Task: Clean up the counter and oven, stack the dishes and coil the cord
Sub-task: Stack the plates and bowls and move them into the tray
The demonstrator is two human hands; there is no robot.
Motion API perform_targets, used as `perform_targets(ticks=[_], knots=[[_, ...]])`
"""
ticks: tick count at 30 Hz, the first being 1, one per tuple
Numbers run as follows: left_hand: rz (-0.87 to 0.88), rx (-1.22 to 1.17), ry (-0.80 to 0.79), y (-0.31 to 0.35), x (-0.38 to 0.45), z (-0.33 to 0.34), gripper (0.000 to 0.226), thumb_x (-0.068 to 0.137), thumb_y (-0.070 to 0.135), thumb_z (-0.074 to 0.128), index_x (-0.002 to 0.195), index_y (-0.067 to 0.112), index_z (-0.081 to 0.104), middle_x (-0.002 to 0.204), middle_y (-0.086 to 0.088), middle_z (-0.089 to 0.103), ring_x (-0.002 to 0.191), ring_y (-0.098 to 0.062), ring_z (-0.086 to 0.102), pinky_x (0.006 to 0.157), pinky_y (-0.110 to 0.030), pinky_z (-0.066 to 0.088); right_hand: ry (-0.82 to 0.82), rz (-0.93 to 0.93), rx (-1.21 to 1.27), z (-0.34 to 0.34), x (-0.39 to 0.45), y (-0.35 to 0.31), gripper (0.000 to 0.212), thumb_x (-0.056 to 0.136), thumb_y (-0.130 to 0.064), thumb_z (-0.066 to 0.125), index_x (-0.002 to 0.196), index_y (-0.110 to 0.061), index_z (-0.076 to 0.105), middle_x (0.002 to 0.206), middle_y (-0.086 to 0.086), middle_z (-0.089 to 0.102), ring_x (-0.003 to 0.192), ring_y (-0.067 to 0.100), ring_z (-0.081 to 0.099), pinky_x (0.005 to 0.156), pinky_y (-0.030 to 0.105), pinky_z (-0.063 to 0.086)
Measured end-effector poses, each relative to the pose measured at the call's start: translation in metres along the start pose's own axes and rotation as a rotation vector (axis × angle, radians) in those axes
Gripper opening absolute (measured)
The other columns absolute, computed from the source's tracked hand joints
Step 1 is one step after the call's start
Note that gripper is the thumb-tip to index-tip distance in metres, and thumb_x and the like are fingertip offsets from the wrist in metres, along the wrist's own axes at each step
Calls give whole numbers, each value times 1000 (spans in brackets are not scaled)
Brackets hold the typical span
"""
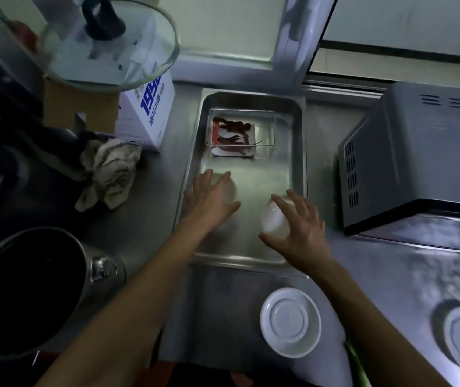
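Nearest the camera, a round white ceramic dish (290, 322) sits upside down on the stainless steel counter (223, 317), just below the near rim of a rectangular stainless steel tray (297, 152). Inside the tray, the left hand (209, 198) lies with fingers spread and nearly straight over a small translucent bowl (228, 191), touching it from above. The right hand (300, 223) has its fingers and thumb curled round a second small clear bowl (272, 216), tilted on its side near the tray's right wall. At the far end of the tray stands a clear square container (241, 135) holding dried red chillies (230, 132). Left of the tray a crumpled grey cloth (110, 174) lies on the counter beside a white carton with blue print (147, 113). A glass lid with a black knob (106, 37) fills the upper left, a dark metal pot (27, 289) the lower left. A grey microwave oven (419, 152) stands right of the tray, apart from it
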State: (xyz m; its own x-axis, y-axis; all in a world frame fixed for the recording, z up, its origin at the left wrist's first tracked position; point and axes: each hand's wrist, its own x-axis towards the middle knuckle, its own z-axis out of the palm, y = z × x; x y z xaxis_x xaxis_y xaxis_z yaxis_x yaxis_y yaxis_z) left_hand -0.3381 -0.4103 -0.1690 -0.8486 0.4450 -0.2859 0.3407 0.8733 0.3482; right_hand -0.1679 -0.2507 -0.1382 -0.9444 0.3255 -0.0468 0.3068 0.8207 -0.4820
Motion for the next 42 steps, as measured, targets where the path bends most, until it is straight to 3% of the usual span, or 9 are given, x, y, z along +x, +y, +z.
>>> perform_targets(ticks=[19,26,29,33,37,42], knots=[[97,59,-25,-10,100,19,81,81,55,71,148,38,30,162,-8,7,149,-35,3,114,-64,19,-55,174,47,29,64,1,90,75,-61,73,150,-46,25,163,-8,15,148,20,11,114,54,24],[144,76,-40,-16,96,29,86,83,63,63,153,37,20,164,-7,-3,151,-33,-6,117,-61,4,-96,117,50,31,87,4,92,75,-60,74,151,-43,24,164,-3,15,149,25,13,116,58,25],[178,97,20,-20,87,21,68,91,58,54,150,34,30,163,-8,8,151,-32,1,118,-56,14,-105,89,34,30,102,2,92,76,-59,74,151,-42,25,163,-2,15,149,24,12,114,58,26],[182,108,161,-29,63,-1,50,97,38,51,145,24,45,155,-8,34,146,-30,24,115,-50,28,-112,15,13,33,125,-11,90,77,-60,72,151,-39,27,163,-1,15,149,26,12,113,58,25],[149,67,265,-51,49,-18,39,94,25,50,132,18,54,135,-9,54,125,-29,46,101,-48,44,-120,-82,-43,40,150,-39,88,78,-58,72,152,-35,29,163,3,16,149,30,13,111,58,29],[122,43,344,-72,43,-27,28,96,19,40,112,15,63,106,-9,64,101,-30,58,83,-44,50,-182,-190,-99,67,171,-66,90,77,-58,72,152,-37,28,164,3,16,149,32,10,110,59,26]])
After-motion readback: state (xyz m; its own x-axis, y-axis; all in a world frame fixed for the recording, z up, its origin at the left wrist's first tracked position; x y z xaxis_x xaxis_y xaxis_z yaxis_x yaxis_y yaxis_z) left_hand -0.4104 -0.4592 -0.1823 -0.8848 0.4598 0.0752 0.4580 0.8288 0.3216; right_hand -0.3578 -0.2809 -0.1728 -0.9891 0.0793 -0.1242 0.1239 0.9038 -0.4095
